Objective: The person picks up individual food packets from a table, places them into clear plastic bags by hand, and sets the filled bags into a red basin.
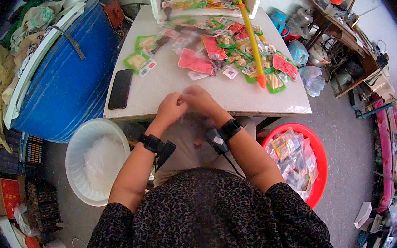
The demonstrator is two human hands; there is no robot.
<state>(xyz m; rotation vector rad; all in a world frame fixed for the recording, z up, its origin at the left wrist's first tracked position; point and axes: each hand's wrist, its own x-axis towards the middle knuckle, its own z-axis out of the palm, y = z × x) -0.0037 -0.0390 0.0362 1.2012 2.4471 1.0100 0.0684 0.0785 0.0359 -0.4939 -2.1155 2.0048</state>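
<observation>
My left hand (169,109) and my right hand (200,99) meet over the front edge of the white table (154,108). Their fingers are curled and blurred, and whatever may lie between them cannot be made out. Just beyond them is a red sealed packet (196,62), flat on the table. Many small snack packets with red, green and clear wrapping are heaped to the right, among them a green-edged one (275,82). Two green-edged packets (137,61) lie apart at the left. A yellow stick with orange ends (251,40) slants across the heap from a white foam box (155,6).
A dark phone (120,89) rests at the table's left. Below it stands a translucent tub (71,165) holding clear plastic bags (104,165). At my right, a red basin (322,162) holds filled clear bags (295,161). A big blue barrel (68,79) stands left of the table.
</observation>
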